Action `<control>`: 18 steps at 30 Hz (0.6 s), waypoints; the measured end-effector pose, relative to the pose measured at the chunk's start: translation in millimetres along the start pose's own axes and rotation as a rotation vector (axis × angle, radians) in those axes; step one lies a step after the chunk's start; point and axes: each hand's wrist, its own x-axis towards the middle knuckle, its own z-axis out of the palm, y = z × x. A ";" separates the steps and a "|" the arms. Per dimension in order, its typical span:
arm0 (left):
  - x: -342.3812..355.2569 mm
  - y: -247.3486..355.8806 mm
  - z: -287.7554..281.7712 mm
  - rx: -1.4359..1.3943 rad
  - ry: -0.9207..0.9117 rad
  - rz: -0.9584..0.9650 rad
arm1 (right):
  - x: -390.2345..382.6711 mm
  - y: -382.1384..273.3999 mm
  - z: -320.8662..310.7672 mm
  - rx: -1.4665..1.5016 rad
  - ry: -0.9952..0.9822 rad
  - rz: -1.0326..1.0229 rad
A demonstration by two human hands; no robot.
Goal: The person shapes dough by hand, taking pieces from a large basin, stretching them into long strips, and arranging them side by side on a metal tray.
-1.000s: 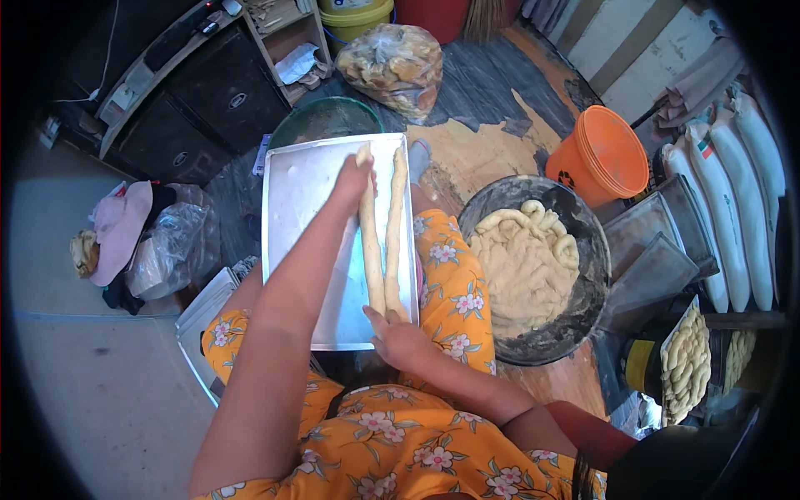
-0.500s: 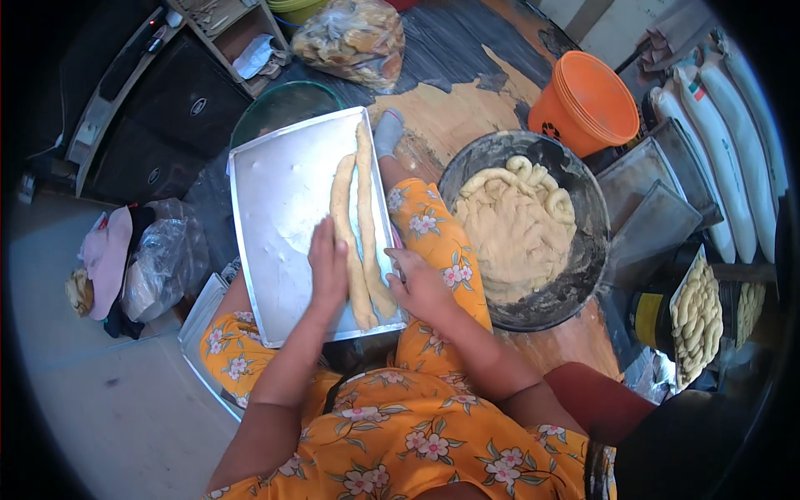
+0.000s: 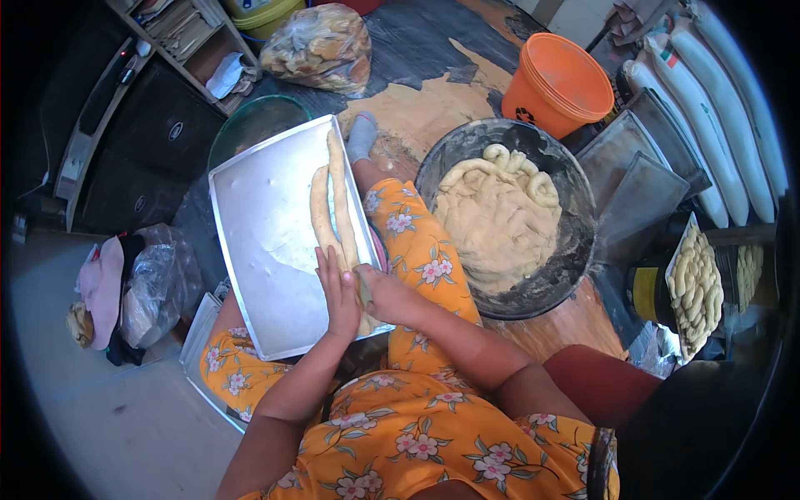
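Note:
A silver metal tray (image 3: 262,217) lies tilted across my lap. Two long dough ropes run side by side along its right part, a shorter left rope (image 3: 320,204) and a longer right rope (image 3: 338,192). My left hand (image 3: 340,298) rests on their near ends with its fingers stretched out. Close beside it, my right hand (image 3: 390,297) is closed around a small flat grey-green piece (image 3: 363,285), set against the right rope; its exact kind is unclear. The hands partly hide the near ends of the ropes.
At right stands a dark basin (image 3: 575,250) holding a dough mass and several dough coils. Beyond are an orange bucket (image 3: 546,87), leaning trays (image 3: 637,196) and white sacks (image 3: 679,117). A tray of shaped dough (image 3: 694,287) sits far right; a bag of bread-like pieces (image 3: 321,46) lies ahead.
My right hand has moved left over the tray's edge to the ropes, and the grey-green piece now shows in it. My left hand has shifted toward the near ends of the ropes.

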 end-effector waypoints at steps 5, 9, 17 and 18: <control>27.7 1.1 -2.7 -0.002 0.097 -0.011 | -5.5 -1.8 -33.8 0.132 0.143 -0.079; 82.6 0.8 -27.3 0.129 0.095 0.072 | -0.3 48.4 -103.0 0.298 0.713 0.007; 93.9 25.7 1.3 0.524 0.009 0.121 | -19.6 304.4 -116.6 -0.195 0.787 1.065; 94.0 41.5 15.6 0.510 -0.004 0.134 | -27.3 330.0 -98.1 -0.336 0.937 1.089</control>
